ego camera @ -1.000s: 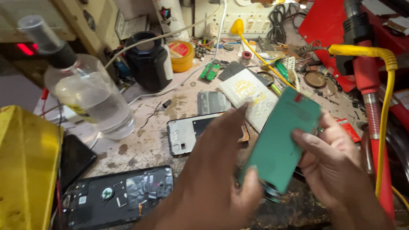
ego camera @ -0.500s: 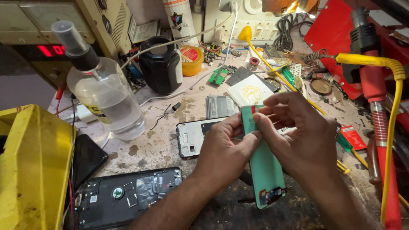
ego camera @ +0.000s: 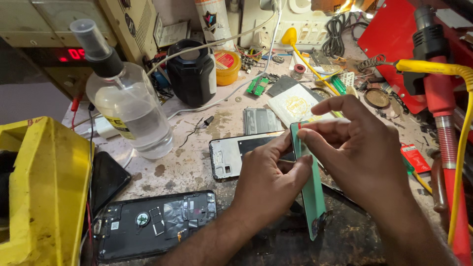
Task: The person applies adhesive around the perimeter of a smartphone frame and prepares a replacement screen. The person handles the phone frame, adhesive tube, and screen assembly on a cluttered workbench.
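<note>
Between the two hands, above the dark mat at the near edge of the bench, a teal phone back cover stands almost on edge, its lower end with the camera cut-out pointing toward the person. The left hand closes on its long left edge near the top, thumb and fingers pinching the rim; the right hand pinches the top corner from the other side, index finger raised clear. The cover looks thin, light and somewhat flexible, likely to bend or crack if twisted, so the edges are the safer place to hold, as both hands do. Just beyond the grip lies a bare phone frame; left of it an opened phone and a clear spray bottle.
</note>
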